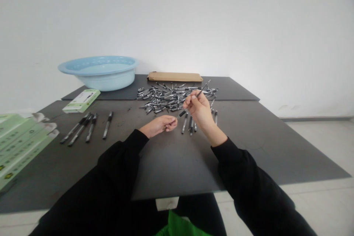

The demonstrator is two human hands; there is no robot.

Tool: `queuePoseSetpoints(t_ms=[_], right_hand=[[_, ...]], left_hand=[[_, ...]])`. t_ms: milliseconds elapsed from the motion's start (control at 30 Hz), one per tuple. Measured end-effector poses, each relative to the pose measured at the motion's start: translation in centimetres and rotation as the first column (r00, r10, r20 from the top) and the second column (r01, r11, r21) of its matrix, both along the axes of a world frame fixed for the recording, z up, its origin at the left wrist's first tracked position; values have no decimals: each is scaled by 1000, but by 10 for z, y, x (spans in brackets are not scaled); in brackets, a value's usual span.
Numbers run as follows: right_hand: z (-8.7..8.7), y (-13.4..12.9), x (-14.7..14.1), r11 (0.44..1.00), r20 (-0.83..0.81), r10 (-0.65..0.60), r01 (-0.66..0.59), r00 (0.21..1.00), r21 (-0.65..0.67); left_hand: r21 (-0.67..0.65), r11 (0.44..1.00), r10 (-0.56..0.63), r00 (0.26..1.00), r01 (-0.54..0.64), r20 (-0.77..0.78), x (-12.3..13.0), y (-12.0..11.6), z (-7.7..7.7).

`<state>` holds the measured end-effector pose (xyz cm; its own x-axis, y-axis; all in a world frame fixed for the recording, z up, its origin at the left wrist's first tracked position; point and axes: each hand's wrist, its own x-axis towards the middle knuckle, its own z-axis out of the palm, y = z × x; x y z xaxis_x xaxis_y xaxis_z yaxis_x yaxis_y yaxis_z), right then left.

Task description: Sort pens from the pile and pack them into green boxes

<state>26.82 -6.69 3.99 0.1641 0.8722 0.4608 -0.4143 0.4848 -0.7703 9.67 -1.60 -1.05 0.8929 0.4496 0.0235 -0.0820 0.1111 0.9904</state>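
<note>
My left hand (160, 125) is closed around a pen barrel (181, 113); its black grip end sticks out toward the upper right. Higher and to the right, my right hand (199, 108) pinches a thin dark pen refill (204, 87) that slants up past the fingertips. The two hands are apart. Behind them spreads a large heap of clear and black pen parts (166, 97). Several loose pens (190, 124) lie on the dark table under my right hand, partly hidden by it.
On the left lie several pens (91, 128) in a loose row. Behind them are a green-and-white box (82, 100) and a blue basin (107, 81). Flattened green cartons (22, 143) cover the left edge. A brown cardboard piece (174, 77) lies at the back of the table (249, 140).
</note>
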Motion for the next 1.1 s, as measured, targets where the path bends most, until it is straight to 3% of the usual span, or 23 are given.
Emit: queuePoseSetpoints(t_ms=[367, 1100], right_hand=[[-15, 1, -9, 997, 302, -74, 78, 950, -3], [-10, -1, -5, 991, 368, -11, 60, 930, -121]], left_hand=[[-294, 956, 0, 996, 27, 91, 4, -6, 2], [-390, 921, 38, 990, 19, 137, 0, 0, 3]])
